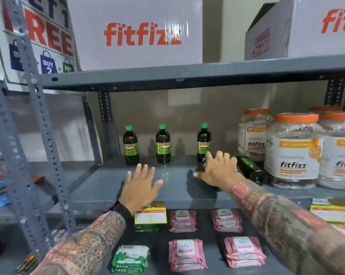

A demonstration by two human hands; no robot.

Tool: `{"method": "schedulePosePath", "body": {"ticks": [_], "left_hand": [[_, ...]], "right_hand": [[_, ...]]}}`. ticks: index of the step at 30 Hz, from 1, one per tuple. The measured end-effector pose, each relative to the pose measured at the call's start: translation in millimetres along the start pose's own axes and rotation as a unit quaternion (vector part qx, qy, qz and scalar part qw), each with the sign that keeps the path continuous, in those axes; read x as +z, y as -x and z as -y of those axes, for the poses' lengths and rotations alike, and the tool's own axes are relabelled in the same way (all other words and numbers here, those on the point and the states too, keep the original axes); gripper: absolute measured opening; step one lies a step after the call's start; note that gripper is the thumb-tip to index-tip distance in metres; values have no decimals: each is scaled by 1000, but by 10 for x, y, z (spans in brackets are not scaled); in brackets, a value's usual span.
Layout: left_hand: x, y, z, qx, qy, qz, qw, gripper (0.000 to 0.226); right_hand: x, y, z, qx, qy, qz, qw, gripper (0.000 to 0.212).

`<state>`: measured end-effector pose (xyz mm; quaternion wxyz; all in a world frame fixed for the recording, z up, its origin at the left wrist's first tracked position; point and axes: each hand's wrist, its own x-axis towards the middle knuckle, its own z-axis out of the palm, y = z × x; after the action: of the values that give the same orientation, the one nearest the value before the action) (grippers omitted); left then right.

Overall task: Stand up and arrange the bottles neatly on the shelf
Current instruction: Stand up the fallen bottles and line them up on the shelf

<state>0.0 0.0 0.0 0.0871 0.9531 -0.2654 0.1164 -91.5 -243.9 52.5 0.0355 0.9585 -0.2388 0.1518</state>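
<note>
Three dark bottles with green caps and green "SUNNY" labels stand upright in a row at the back of the grey middle shelf (100,187): left bottle (130,145), middle bottle (163,144), right bottle (203,142). Two more lie on their sides at the right. One lying bottle (251,169) rests against the jars. The other lying bottle (215,187) is mostly hidden under my right hand (217,171), whose fingers are spread over it. My left hand (140,185) hovers over the bare shelf front, fingers apart, holding nothing.
Large clear fitfizz jars (292,151) with orange lids fill the shelf's right end. White fitfizz boxes (136,30) sit on the shelf above. Pink wipe packs (185,253) and a green wipe pack (131,259) lie on the shelf below. A perforated metal upright (42,124) stands at left.
</note>
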Motion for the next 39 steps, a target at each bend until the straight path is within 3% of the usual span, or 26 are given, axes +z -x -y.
{"method": "schedulePosePath", "body": {"ticks": [4,7,9,15,22,30,36,39], "left_hand": [[80,-126,53,-38,48,90,994,62],[156,-173,54,-46,49,114,991,63],[164,-210,90,-45,43,121,991,64],[113,-207,403,-75,40,129,988,65],[61,-148,930,-132,35,112,984,64],[110,-109,944,-141,16,99,985,65],[103,-106,939,-138,13,88,986,65],[104,-116,944,-138,11,85,987,65]], "right_hand": [[64,-123,90,30,40,29,998,85],[154,-152,158,17,50,-15,999,58],[162,-177,213,5,41,-14,999,52],[154,-217,656,-67,-34,39,996,68],[240,-222,1544,-131,-86,54,986,69],[254,-353,2118,-108,-112,104,982,66],[319,-511,2205,-105,-228,69,965,71],[421,-583,2233,-114,-339,20,934,77]]}}
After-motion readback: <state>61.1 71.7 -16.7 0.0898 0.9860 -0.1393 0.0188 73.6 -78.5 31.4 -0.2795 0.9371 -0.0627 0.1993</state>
